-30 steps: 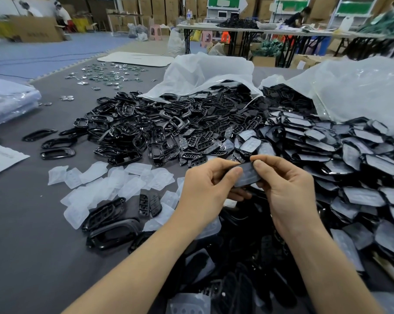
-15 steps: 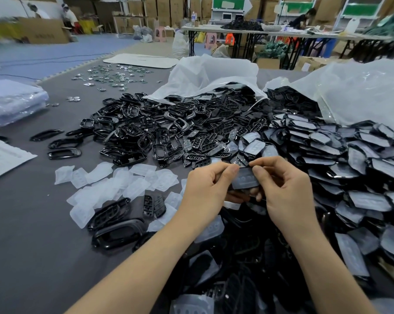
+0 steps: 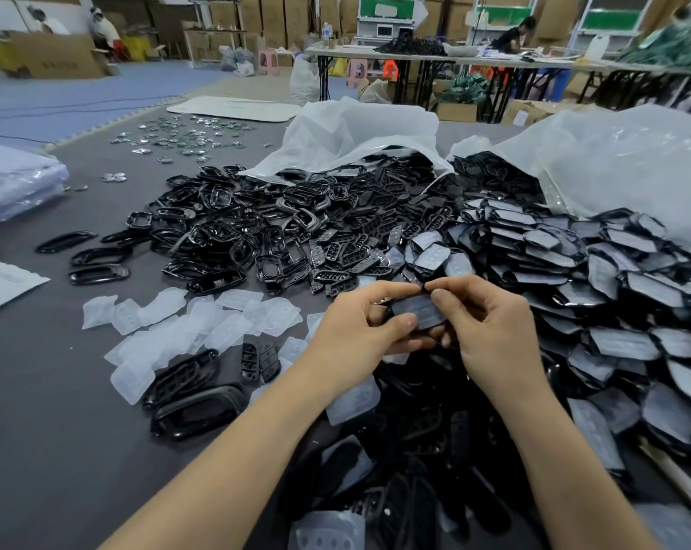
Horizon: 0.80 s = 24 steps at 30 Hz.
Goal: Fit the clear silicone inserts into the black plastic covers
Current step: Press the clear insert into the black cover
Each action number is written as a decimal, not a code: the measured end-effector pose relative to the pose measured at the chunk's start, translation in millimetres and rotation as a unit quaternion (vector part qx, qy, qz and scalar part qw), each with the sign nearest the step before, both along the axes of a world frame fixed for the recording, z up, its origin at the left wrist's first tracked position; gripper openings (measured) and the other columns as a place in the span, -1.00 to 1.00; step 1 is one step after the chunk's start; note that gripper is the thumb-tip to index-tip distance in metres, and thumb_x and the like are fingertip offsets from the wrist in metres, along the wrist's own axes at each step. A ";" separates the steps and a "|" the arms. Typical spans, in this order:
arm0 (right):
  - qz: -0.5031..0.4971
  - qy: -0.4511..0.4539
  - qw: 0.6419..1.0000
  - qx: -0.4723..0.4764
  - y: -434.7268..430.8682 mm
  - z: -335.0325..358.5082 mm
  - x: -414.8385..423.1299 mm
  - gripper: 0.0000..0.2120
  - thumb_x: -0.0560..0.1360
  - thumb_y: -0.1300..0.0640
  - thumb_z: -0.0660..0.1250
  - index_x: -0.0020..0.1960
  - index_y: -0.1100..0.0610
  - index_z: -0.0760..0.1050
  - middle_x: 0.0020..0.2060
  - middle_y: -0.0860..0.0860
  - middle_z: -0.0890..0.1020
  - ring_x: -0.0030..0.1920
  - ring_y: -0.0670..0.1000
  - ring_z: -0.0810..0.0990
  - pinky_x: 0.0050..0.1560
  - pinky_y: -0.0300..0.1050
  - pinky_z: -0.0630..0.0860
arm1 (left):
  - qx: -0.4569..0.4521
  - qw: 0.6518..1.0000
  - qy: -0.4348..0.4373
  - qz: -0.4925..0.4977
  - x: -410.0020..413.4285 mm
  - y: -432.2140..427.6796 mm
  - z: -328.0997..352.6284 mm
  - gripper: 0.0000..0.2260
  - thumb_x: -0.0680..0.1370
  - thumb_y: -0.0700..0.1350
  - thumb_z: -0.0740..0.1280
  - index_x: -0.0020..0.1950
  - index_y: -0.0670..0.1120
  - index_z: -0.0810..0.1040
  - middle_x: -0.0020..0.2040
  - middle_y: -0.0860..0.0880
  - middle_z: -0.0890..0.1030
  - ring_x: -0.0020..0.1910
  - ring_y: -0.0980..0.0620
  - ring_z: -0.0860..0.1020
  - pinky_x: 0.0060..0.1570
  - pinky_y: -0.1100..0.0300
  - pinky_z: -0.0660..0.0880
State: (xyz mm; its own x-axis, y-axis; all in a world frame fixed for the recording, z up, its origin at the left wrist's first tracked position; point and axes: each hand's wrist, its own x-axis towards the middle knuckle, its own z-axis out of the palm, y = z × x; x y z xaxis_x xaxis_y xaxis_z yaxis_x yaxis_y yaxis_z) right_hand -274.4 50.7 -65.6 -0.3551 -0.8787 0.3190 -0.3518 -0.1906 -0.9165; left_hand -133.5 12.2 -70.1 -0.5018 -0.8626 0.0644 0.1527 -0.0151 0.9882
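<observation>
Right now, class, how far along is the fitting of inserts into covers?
Done: a big heap of fitted covers lies at right. In hand: the left grip and right grip pinch one cover with an insert on it. Still to do: loose inserts and a pile of empty covers ahead.

White plastic bags (image 3: 355,129), scattered metal pieces (image 3: 185,131) (shiny), cardboard boxes (image 3: 54,57) behind
</observation>
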 end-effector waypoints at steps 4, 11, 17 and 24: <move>0.016 -0.041 0.999 0.015 1.5 1.6 2.9 -0.81 0.46 0.33 0.40 -0.10 0.05 0.63 -0.39 -0.06 0.65 -0.48 -0.12 0.54 -0.42 -0.32 0.45 | -0.159 0.981 -0.092 0.057 4.3 -0.2 -2.5 -0.77 0.53 -0.29 0.36 0.09 0.00 0.59 0.07 0.04 0.66 -0.06 -0.11 0.67 -0.07 0.02 0.62; 0.022 -0.283 0.956 0.068 1.8 9.8 -6.0 -0.75 0.48 0.37 0.32 -0.31 0.19 0.65 -0.41 0.05 0.63 -0.50 -0.13 0.47 -0.48 -0.39 0.40 | -0.325 0.933 -0.146 0.058 3.5 -2.7 -4.6 -0.79 0.49 -0.30 0.40 0.09 -0.11 0.67 0.17 0.03 0.62 0.17 0.17 0.57 0.14 0.38 0.43; 0.089 -0.402 0.906 0.095 5.1 15.9 -3.4 -0.83 0.48 0.35 0.28 -0.17 0.26 0.65 -0.37 0.05 0.65 -0.44 -0.13 0.56 -0.38 -0.40 0.50 | -0.061 0.995 0.009 0.078 5.6 -6.6 -1.7 -0.80 0.56 -0.30 0.29 -0.07 -0.05 0.66 -0.22 0.03 0.70 -0.18 0.09 0.66 -0.06 0.27 0.58; 0.093 -0.450 0.883 0.097 2.4 15.4 -3.1 -0.93 0.25 0.26 0.40 -0.33 0.18 0.66 -0.37 0.03 0.62 -0.46 -0.11 0.52 -0.45 -0.39 0.43 | 0.110 0.985 0.132 0.026 6.0 -4.8 1.8 -0.72 0.40 -0.04 0.35 -0.03 -0.21 0.64 -0.12 -0.16 0.71 -0.19 -0.02 0.70 -0.16 0.22 0.60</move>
